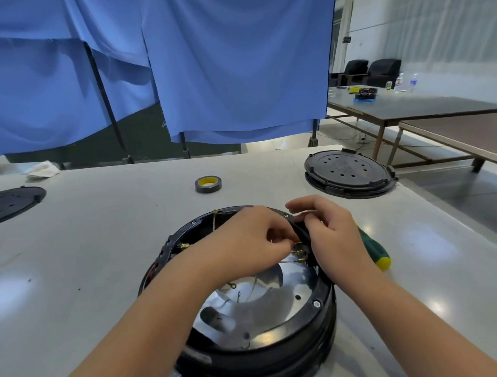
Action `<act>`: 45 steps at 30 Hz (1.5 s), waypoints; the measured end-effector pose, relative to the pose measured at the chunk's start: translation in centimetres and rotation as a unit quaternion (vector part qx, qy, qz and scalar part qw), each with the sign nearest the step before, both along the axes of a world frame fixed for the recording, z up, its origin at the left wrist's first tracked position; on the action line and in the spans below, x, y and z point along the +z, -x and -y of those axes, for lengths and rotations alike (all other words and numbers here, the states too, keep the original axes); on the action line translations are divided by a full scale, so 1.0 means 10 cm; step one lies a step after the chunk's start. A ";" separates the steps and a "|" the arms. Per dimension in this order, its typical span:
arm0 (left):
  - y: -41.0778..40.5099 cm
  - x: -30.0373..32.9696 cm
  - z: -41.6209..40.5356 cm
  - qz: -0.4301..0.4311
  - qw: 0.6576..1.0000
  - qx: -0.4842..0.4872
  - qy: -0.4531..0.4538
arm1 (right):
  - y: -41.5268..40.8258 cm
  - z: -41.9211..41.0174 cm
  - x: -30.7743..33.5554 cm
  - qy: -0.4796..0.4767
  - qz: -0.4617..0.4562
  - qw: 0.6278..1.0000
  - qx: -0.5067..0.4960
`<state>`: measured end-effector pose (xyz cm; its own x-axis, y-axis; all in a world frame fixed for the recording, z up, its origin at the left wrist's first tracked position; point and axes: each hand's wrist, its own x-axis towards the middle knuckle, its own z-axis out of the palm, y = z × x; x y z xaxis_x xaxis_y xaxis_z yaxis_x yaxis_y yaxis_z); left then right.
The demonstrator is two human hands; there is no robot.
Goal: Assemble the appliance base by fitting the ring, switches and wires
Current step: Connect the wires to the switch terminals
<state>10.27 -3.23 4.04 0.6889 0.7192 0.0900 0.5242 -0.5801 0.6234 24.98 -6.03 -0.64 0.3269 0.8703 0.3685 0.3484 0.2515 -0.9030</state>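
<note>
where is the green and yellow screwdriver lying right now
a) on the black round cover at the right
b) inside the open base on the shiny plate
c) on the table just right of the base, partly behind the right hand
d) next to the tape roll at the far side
c: the screwdriver lies on the table right of the base, its front end hidden behind the right hand.
</note>
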 end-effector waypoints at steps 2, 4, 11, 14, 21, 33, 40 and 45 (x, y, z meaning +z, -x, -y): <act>0.01 -0.02 -0.01 0.013 1.000 -0.002 0.013 | 0.00 -0.01 0.00 0.000 -0.013 1.000 0.000; 0.02 -0.04 -0.03 0.016 1.000 -0.003 0.016 | -0.01 -0.01 0.00 0.001 -0.014 1.000 -0.003; 0.04 -0.08 -0.04 0.026 0.999 -0.001 0.019 | -0.01 -0.03 -0.02 0.018 -0.029 0.999 0.005; 0.03 -0.07 -0.03 0.018 1.000 -0.002 0.016 | -0.01 -0.04 -0.03 0.040 -0.002 0.999 0.000; 0.03 -0.06 -0.01 0.013 1.000 -0.003 0.017 | -0.02 -0.06 -0.03 0.056 -0.026 0.998 0.034; 0.01 -0.11 -0.04 0.003 1.000 -0.011 -0.012 | -0.03 -0.09 -0.06 0.047 -0.024 0.998 0.041; -0.01 -0.14 -0.04 -0.014 0.999 -0.004 -0.049 | -0.03 -0.09 -0.07 0.042 -0.028 0.998 0.038; -0.05 -0.14 -0.01 -0.050 0.996 -0.002 -0.071 | -0.01 -0.11 -0.08 0.043 -0.033 0.998 0.034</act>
<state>10.77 -3.08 2.69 0.7018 0.7020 0.1212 0.5778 -0.6604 0.4796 25.13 -4.92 -1.43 0.2879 0.9184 0.2714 0.2719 0.1934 -0.9427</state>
